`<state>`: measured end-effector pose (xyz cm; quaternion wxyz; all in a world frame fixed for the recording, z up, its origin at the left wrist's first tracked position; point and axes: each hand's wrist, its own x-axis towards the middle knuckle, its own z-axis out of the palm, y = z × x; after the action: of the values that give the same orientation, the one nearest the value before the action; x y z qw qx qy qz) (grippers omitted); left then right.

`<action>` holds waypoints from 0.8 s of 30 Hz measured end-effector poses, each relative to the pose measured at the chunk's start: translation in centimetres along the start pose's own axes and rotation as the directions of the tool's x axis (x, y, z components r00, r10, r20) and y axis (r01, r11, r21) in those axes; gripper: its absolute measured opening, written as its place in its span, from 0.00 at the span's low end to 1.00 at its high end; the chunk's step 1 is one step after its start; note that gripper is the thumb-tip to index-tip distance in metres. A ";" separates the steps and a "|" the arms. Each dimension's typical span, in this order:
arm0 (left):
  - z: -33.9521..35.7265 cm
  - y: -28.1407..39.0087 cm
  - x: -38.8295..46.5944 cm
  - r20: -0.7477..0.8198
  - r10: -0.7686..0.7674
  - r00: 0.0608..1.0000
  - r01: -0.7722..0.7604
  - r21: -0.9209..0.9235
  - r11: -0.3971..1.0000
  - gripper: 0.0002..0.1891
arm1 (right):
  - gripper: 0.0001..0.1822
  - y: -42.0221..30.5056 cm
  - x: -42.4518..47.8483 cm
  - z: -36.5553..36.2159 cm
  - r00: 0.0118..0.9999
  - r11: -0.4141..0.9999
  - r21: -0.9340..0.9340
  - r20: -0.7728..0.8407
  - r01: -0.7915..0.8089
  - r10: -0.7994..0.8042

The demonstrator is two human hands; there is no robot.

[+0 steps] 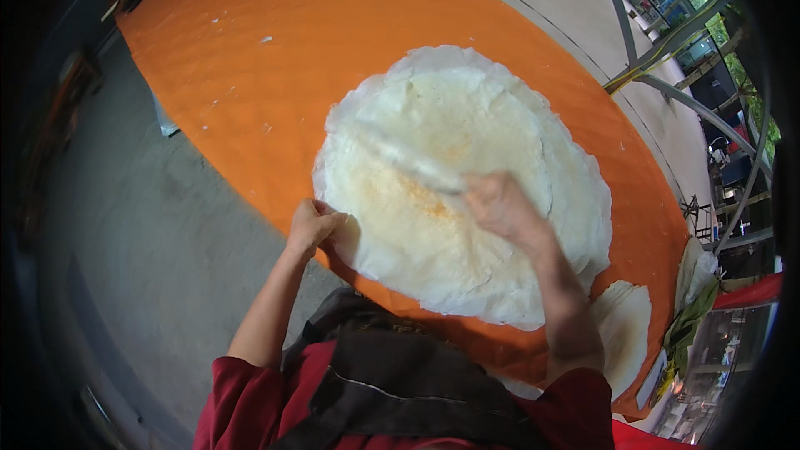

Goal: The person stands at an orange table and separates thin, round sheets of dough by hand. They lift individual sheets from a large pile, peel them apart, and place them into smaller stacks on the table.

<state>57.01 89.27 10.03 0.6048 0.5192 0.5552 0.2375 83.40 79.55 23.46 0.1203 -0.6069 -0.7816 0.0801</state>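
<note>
A large, thin, pale round sheet with a ragged edge and light brown patches (pixel 462 250) lies on an orange-covered table (pixel 250 75); it looks like flatbread or a pancake, perhaps several layers. My left hand (pixel 315 225) pinches its left edge between thumb and fingers, at the table's near edge. Over the sheet's middle my right hand (pixel 500 203) grips the end of a long, whitish, blurred tool (pixel 406 159), which points up and to the left. Motion blur hides what kind of tool it is and whether it touches the sheet.
A smaller pale round piece (pixel 622 331) with a browned patch lies at the table's right end. Beside it are green cloth (pixel 694 319) and clear plastic (pixel 703 272). Small white scraps dot the orange cover. Metal poles (pixel 700 109) stand beyond the table at the right.
</note>
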 end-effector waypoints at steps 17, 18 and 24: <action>0.7 0.1 -6.1 0.416 -0.140 0.898 0.416 -0.705 0.574 0.14 | 0.20 -10.6 -4.2 10.3 0.963 0.954 -0.299 -0.258 -0.006 -0.075; 0.9 0.4 -5.9 0.452 -0.145 0.880 0.457 -0.721 0.522 0.15 | 0.21 -11.4 -4.1 11.2 0.960 0.960 -0.280 -0.275 -0.021 -0.059; 2.0 2.6 -5.8 0.480 0.005 0.877 0.392 -0.723 0.568 0.22 | 0.13 -7.4 -2.6 7.1 0.921 0.919 0.084 0.100 -0.384 0.376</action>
<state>58.06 84.43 14.49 0.9019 0.1623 0.2944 0.2712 75.16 75.29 18.44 0.1012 -0.7364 -0.6480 0.1663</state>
